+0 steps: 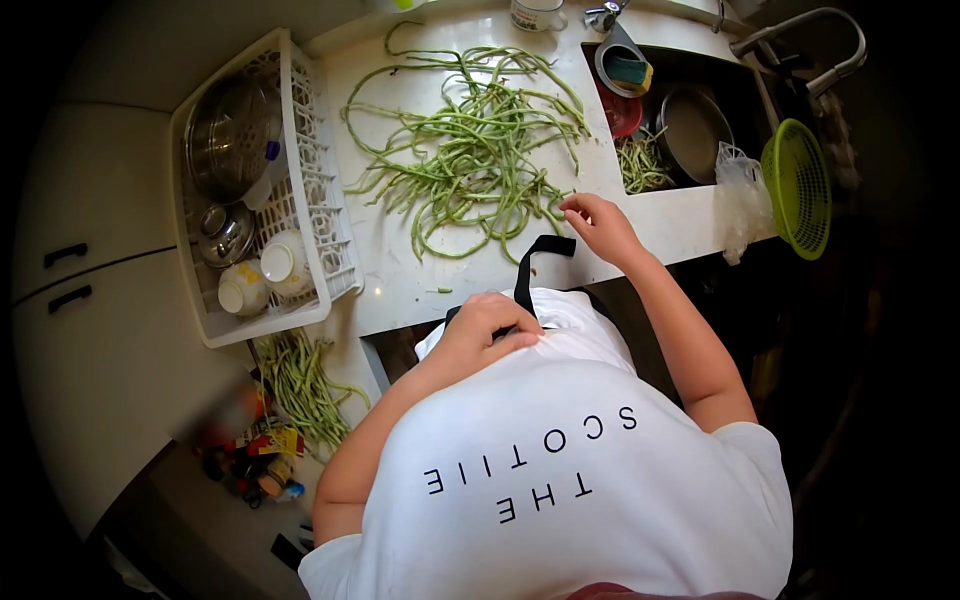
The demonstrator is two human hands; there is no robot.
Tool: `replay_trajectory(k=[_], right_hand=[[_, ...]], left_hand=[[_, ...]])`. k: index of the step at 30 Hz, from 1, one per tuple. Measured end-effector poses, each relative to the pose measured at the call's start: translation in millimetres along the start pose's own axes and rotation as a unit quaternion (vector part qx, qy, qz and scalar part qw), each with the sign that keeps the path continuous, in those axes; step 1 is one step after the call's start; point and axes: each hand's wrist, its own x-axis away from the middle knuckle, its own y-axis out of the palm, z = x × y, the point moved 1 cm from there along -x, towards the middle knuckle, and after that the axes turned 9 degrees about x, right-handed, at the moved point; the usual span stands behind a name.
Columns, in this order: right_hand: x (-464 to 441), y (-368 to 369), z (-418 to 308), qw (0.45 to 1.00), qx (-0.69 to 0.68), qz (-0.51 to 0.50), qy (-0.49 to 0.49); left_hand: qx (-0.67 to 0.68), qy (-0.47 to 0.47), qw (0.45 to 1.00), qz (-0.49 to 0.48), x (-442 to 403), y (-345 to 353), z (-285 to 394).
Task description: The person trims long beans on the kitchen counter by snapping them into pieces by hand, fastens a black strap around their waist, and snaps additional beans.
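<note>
A loose tangle of long green beans (490, 140) spreads over the white countertop in front of me. My right hand (603, 228) is at the pile's near right edge, thumb and forefinger pinched close to a bean end; what lies between the fingertips is too small to make out. My left hand (490, 330) rests at my waist with its fingers curled against the white shirt (560, 400), seemingly gripping its fabric. A black strap (530, 265) rises beside this hand, its free end lying toward the counter's edge. A short bean piece (444, 290) lies apart on the counter.
At left, a white dish rack (312, 180) holds pots and bowls. Another bundle of beans (305, 390) lies below it. The sink at right contains a metal pan (695, 135) and cut bean pieces (643, 165). Beside it are a plastic bag (742, 200) and a green colander (797, 190).
</note>
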Motion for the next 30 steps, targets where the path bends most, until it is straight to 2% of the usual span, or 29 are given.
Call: replay_trajectory(k=[1, 3, 4, 9, 11, 13, 15, 16, 20, 22, 25, 27, 29, 30], right_hand=[[-11, 1, 1, 1.0, 0.001, -0.001, -0.005], [-32, 2, -2, 0.999, 0.018, 0.039, -0.03], [-41, 1, -6, 0.998, 0.022, 0.045, -0.025], [-58, -9, -32, 0.999, 0.025, 0.007, -0.039], [-51, -12, -31, 0.997, 0.034, -0.002, -0.072], [-43, -12, -23, 0.998, 0.04, -0.019, -0.055], [-34, -10, -7, 0.998, 0.047, -0.02, -0.041], [-28, -11, -1, 0.998, 0.044, -0.017, -0.035], [-5, -16, 14, 1.0, 0.022, -0.016, -0.01], [4, -19, 18, 0.999, 0.022, -0.023, 0.002], [11, -16, 25, 1.0, 0.014, -0.024, 0.009], [14, -12, 27, 1.0, 0.005, -0.018, 0.01], [17, -9, 25, 1.0, 0.001, -0.023, 0.017], [19, -7, 25, 0.999, 0.0, -0.025, 0.021]], left_hand=[[-0.001, 0.001, 1.0, 0.004, -3, -3, -5], [-0.074, -0.001, 0.989, 0.127, -10, -12, -14], [-0.083, -0.003, 0.984, 0.159, -15, -16, -16], [-0.051, -0.016, 0.983, 0.174, -35, -26, -33], [-0.098, -0.004, 0.978, 0.185, -36, -27, -35], [-0.09, -0.025, 0.983, 0.16, -37, -28, -33], [0.037, -0.091, 0.983, 0.158, -35, -27, -30], [0.054, -0.1, 0.977, 0.177, -32, -31, -20], [0.168, -0.065, 0.971, 0.157, -7, -31, 22], [0.192, -0.146, 0.969, -0.049, 11, -29, 41], [0.14, -0.151, 0.977, -0.058, 30, -33, 25], [0.145, -0.187, 0.971, -0.034, 35, -34, 21], [0.128, -0.132, 0.981, 0.065, 35, -26, 21], [0.09, -0.095, 0.991, 0.028, 34, -22, 20]])
